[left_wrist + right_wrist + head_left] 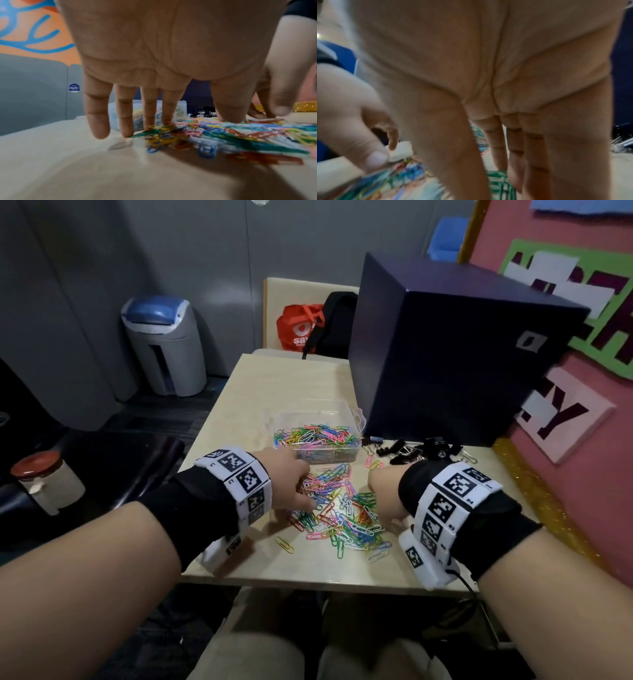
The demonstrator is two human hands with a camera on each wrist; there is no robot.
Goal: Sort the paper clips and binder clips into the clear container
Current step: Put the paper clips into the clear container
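Observation:
A loose pile of coloured paper clips (pixel 339 515) (pixel 240 135) (pixel 399 180) lies on the pale table (pixel 246 392). Behind it stands the clear container (pixel 317 436) (pixel 180 112), partly filled with paper clips. Black binder clips (pixel 421 450) (pixel 204 112) (pixel 623 140) lie to its right. My left hand (pixel 301 491) (pixel 171 121) is at the pile's left edge, fingers straight down and touching clips and table. My right hand (pixel 387 498) (pixel 496 169) is at the pile's right edge, fingers straight down among the clips. Neither hand holds anything I can see.
A large dark blue box (pixel 445 354) stands at the back right, close behind the binder clips. One yellow clip (pixel 284 544) lies apart near the front edge. A jar (pixel 44 477) sits off to the left, a grey bin (pixel 164 344) beyond.

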